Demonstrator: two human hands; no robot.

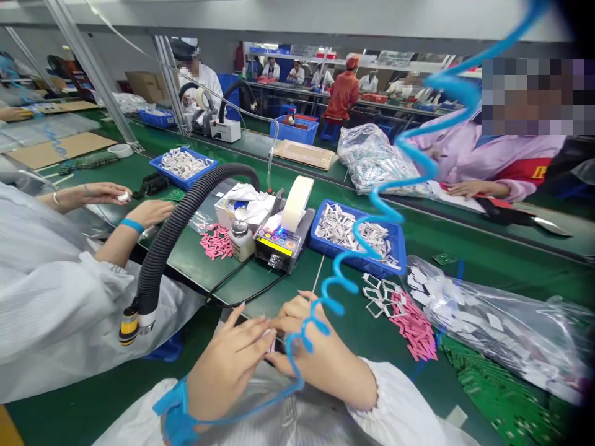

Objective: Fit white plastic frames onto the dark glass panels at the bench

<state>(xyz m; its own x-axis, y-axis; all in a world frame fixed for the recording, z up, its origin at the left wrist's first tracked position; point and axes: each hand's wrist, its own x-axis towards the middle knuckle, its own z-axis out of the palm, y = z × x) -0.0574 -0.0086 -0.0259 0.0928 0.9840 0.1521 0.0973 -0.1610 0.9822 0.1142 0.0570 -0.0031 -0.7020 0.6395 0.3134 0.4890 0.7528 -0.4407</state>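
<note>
My left hand and my right hand meet at the near edge of the green bench. Their fingers are pressed together around a small dark part, mostly hidden between them. A blue wrist strap sits on my left wrist, and its coiled blue cord rises across the view. Just right of my hands lie small white frames and a heap of pink strips.
A tape dispenser, a small bottle and a blue tray of white parts stand ahead. A black hose arcs at left beside a co-worker's white sleeve. A plastic bag of parts and green boards lie right.
</note>
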